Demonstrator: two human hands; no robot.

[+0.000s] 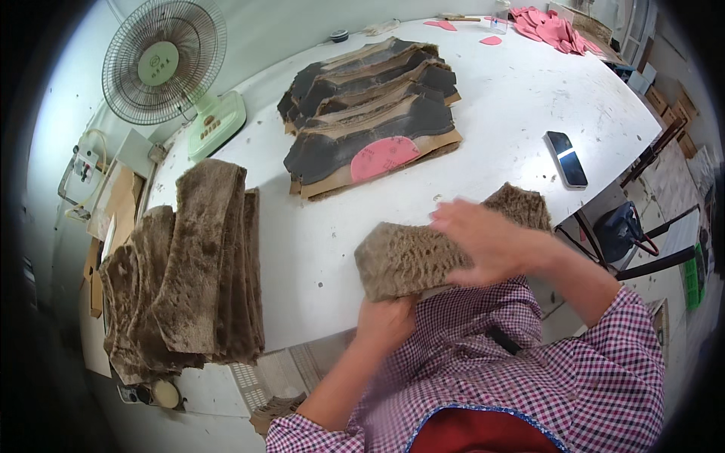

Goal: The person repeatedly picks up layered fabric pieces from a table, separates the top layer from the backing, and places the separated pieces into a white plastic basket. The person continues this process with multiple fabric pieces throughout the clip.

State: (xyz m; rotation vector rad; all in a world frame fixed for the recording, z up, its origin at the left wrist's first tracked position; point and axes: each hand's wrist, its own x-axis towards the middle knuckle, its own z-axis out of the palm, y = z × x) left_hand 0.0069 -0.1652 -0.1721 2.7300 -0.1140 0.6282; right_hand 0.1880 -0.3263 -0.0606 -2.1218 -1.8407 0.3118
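A brown furry cut piece lies at the near edge of the white table, its dimpled pile facing up. My left hand grips its near edge from below, the fingers hidden under it. Slightly blurred, my right hand is over the middle of the piece with fingers stretched out. Whether its palm presses on the pile I cannot tell. Past my right hand the far end of the fur shows. To the left, several similar brown furry pieces are stacked, overhanging the table edge.
Dark-backed layered pieces with a pink rounded patch lie at the back middle. A phone rests at the right. A green-based fan stands at the back left. Pink cut pieces are heaped at the far right of the table.
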